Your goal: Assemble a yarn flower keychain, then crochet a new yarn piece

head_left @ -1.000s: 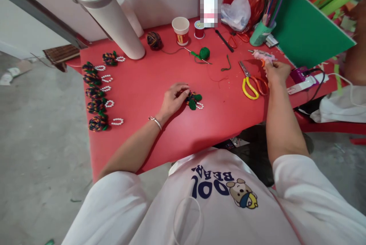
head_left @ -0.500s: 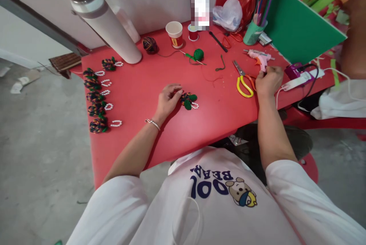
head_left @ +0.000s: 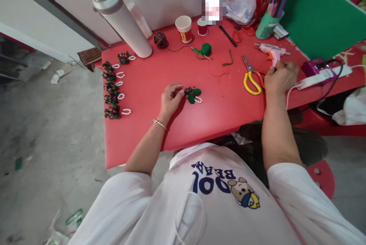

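Observation:
My left hand (head_left: pixel 170 99) rests on the red table, its thumb and fingertips closed on the left end of a small crocheted yarn charm (head_left: pixel 191 95). The charm is multicoloured, with green leaves and a white bead loop. On the right, my right hand (head_left: pixel 281 78) is closed round the handle of a pink hot glue gun (head_left: pixel 274 52), which lies on the table with its nozzle to the left. Yellow-and-orange-handled scissors (head_left: pixel 251 81) lie open just left of that hand. Several similar charms (head_left: pixel 112 97) with bead loops stand in a column at the table's left edge.
Toward the back are a dark yarn ball (head_left: pixel 160 40), a paper cup (head_left: pixel 183 29), a green yarn ball (head_left: pixel 206 49) with a crochet hook, and a green pen holder (head_left: pixel 268 26). A power strip (head_left: pixel 323 77) with cables lies at right. A white pipe (head_left: pixel 126 24) meets the table.
The view has turned a little, so the table things appear farther right and slightly higher. Both hands keep their places on the charm and the glue gun.

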Action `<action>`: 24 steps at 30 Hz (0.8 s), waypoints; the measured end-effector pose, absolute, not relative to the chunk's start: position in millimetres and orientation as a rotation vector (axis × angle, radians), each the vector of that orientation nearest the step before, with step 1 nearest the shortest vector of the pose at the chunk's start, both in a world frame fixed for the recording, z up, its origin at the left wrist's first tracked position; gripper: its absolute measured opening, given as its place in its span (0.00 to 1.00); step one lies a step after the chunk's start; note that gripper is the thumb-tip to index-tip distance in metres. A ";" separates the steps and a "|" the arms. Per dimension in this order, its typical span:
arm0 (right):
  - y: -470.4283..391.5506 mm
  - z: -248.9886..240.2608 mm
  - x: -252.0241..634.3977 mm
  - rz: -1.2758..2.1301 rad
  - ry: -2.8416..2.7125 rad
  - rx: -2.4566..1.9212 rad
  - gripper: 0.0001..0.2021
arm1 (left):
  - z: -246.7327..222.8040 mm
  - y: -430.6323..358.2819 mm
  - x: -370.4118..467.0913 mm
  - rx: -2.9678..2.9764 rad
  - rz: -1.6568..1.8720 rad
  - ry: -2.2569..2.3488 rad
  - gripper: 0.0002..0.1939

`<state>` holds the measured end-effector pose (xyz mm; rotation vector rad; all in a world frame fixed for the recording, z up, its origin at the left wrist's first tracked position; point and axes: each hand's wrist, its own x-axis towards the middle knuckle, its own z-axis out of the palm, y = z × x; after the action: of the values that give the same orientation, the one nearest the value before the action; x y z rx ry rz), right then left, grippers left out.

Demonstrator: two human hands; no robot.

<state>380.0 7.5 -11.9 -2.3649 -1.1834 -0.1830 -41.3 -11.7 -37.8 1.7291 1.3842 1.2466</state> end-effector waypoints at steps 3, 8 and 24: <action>8.8 -13.5 381.3 -0.172 -1.187 -2.315 0.15 | -38.3 -11.4 -42.2 1.733 1.230 1.399 0.12; 8.4 -12.1 380.2 -0.159 -1.215 -2.275 0.15 | -39.2 -10.7 -41.4 1.795 1.195 1.438 0.12; 3.5 -5.1 375.8 -0.105 -1.150 -2.275 0.15 | -38.6 -10.0 -40.1 1.886 1.204 1.444 0.15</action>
<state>375.8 3.5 -5.1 -2.2752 -1.1501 -0.1050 -40.1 -10.0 -38.6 1.8861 1.4438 1.2040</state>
